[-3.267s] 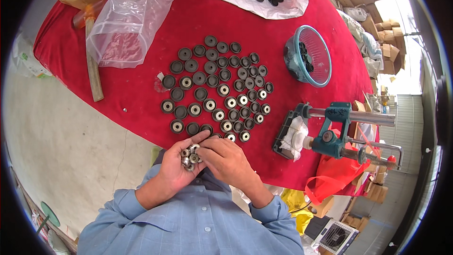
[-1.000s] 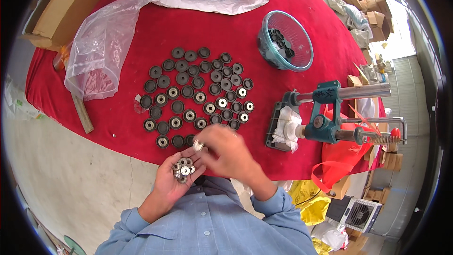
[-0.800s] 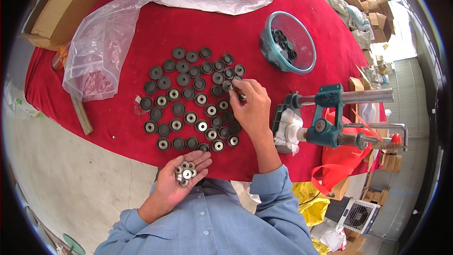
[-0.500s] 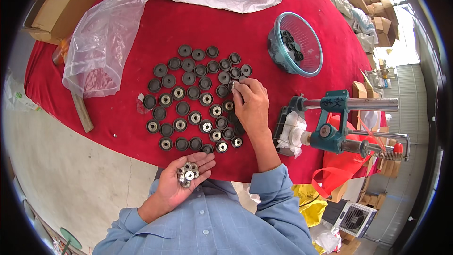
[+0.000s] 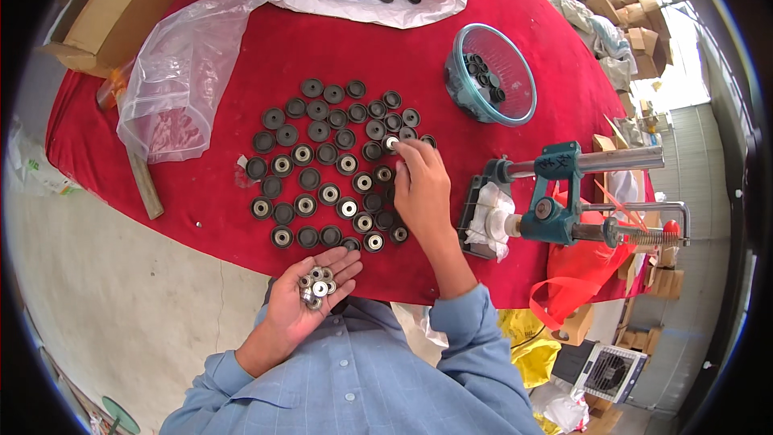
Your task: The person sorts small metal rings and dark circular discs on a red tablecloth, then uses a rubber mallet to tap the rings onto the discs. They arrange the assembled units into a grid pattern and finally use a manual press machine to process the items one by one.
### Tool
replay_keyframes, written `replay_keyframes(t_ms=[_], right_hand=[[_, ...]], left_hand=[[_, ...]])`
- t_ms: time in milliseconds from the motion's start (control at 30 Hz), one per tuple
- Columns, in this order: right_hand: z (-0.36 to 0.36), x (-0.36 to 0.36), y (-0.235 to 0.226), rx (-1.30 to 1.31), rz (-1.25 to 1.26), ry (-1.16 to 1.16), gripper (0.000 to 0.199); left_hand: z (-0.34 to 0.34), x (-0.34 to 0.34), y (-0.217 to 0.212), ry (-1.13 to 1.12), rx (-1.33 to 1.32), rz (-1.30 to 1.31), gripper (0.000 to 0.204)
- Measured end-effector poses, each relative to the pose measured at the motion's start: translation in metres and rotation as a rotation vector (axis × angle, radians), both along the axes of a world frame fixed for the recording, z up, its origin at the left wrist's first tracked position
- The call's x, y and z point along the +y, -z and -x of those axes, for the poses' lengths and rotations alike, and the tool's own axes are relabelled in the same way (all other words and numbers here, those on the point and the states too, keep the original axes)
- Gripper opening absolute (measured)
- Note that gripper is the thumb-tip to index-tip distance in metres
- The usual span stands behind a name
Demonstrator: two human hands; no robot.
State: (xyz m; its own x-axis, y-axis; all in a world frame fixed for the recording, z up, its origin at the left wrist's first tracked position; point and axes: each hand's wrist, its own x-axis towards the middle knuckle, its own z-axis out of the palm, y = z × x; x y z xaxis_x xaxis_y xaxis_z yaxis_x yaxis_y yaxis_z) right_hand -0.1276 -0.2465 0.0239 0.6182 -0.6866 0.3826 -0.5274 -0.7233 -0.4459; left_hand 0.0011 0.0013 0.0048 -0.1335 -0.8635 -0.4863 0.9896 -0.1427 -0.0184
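My left hand (image 5: pixel 289 307) lies palm up near the table's front edge, cupping several small metal bearings (image 5: pixel 319 287). Its fingers are stretched toward the black caps. My right hand (image 5: pixel 424 192) reaches over the right side of the spread of round black caps (image 5: pixel 325 152). Its thumb and fingertips pinch a shiny bearing (image 5: pixel 390 144) at one cap; whether it is fully seated I cannot tell. Several caps in the middle and nearer rows have bearings (image 5: pixel 347 208) in them, while the farther ones are bare. My right hand hides some caps.
A teal hand press (image 5: pixel 555 193) with a white cloth stands at the right. Beyond the caps is a blue plastic basket (image 5: pixel 527 72) with black parts. At the far side lies a white sack (image 5: pixel 447 4) with more black caps. A clear plastic bag (image 5: pixel 173 72) lies left.
My right hand has shifted slightly left and nearer, and the bearing at its fingertips now shows more fully at a cap. My left hand keeps the bearings. The whole view has shifted slightly.
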Motion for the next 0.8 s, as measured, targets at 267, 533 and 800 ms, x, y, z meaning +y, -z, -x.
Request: replay_keyframes(t_ms=[267,533,800], right_hand=[[0.011,0.125,-0.038,0.102,-0.326,-0.441,0.047],[0.015,0.132,-0.024,0.070,-0.435,-0.430,0.043],[0.011,0.127,-0.030,0.195,-0.562,-0.420,0.037]], left_hand=[[0.001,0.006,0.010,-0.089,0.112,0.083,0.057],[0.001,0.002,0.003,-0.051,0.029,-0.007,0.057],[0.000,0.004,0.002,-0.032,0.060,-0.035,0.055]])
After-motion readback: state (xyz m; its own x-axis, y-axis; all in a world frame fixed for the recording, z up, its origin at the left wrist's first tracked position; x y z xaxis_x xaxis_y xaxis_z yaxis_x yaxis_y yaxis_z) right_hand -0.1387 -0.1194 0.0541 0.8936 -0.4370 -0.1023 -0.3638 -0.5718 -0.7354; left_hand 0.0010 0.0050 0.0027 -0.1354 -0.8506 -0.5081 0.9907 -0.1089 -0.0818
